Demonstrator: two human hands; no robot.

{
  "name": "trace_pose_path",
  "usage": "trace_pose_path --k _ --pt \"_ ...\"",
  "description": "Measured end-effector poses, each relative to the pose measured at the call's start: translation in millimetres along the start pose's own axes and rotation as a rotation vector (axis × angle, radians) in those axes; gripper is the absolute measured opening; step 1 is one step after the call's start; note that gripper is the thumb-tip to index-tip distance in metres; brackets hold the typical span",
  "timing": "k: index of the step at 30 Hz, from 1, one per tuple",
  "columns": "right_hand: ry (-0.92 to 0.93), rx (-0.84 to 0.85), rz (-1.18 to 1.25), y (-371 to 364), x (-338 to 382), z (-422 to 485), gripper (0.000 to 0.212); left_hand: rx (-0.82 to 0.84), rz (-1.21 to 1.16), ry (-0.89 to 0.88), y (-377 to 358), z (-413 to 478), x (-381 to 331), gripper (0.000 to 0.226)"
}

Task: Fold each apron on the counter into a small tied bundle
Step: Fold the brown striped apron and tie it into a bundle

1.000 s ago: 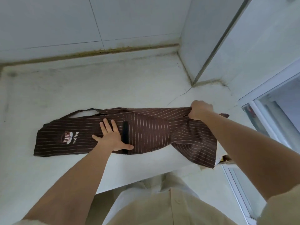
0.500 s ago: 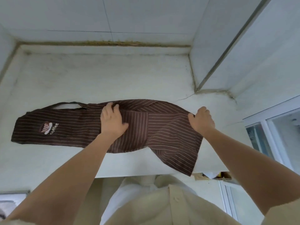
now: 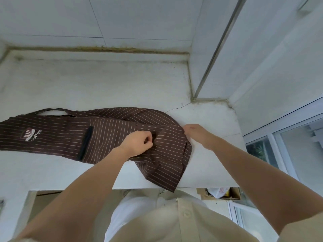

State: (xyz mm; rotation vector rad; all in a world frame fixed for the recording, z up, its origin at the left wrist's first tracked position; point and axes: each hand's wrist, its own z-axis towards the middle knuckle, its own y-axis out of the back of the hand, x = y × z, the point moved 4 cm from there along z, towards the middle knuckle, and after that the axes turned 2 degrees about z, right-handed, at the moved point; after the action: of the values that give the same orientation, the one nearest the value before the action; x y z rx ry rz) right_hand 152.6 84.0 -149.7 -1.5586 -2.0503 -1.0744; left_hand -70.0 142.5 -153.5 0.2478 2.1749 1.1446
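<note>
A brown pinstriped apron (image 3: 108, 135) with a white coffee logo lies folded lengthwise across the white counter (image 3: 87, 84). Its right end is doubled back toward the middle, and a corner hangs over the counter's front edge. My left hand (image 3: 138, 143) sits on the cloth near the fold with fingers curled, pinching the fabric. My right hand (image 3: 195, 132) is at the folded right edge of the apron; its fingers are partly hidden under the cloth. A neck strap loop (image 3: 52, 111) shows at the apron's far left side.
Tiled walls enclose the counter at the back and right. A window frame (image 3: 279, 130) stands to the right. Below the counter's right end sits a cardboard box (image 3: 220, 193) with packets. My pale shirt fills the bottom of the view.
My right hand carried the apron's right end leftward and folded it over. My left hand moved right from the pocket area to the new fold and curled onto the cloth.
</note>
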Motion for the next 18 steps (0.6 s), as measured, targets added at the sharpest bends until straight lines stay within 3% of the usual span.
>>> trace_pose_path --k 2,5,8,11,14,18 --pt "0.049 -0.067 -0.007 0.1 0.5 5.1 0.03 -0.118 -0.215 0.146 5.6 -6.9 8.8 0.025" --pt "-0.01 -0.226 -0.289 2.2 -7.0 8.0 0.036 -0.197 -0.421 0.312 4.6 -19.1 22.9 0.034" --pt "-0.157 -0.09 -0.258 -6.9 -18.7 0.7 0.034 -0.228 -0.251 0.331 1.1 -31.6 36.5 0.031" --pt "-0.29 0.099 -0.119 -20.1 -23.7 -15.5 0.031 -0.41 -0.005 0.42 2.0 -41.8 51.0 0.016" --pt "-0.359 0.061 -0.209 -19.2 -35.1 -15.7 0.02 -0.493 0.03 0.592 0.6 -51.3 65.7 0.032" --pt "-0.37 -0.031 -0.11 0.0 -35.0 -15.6 0.019 -0.324 -0.088 0.693 -20.4 -62.0 84.7 0.061"
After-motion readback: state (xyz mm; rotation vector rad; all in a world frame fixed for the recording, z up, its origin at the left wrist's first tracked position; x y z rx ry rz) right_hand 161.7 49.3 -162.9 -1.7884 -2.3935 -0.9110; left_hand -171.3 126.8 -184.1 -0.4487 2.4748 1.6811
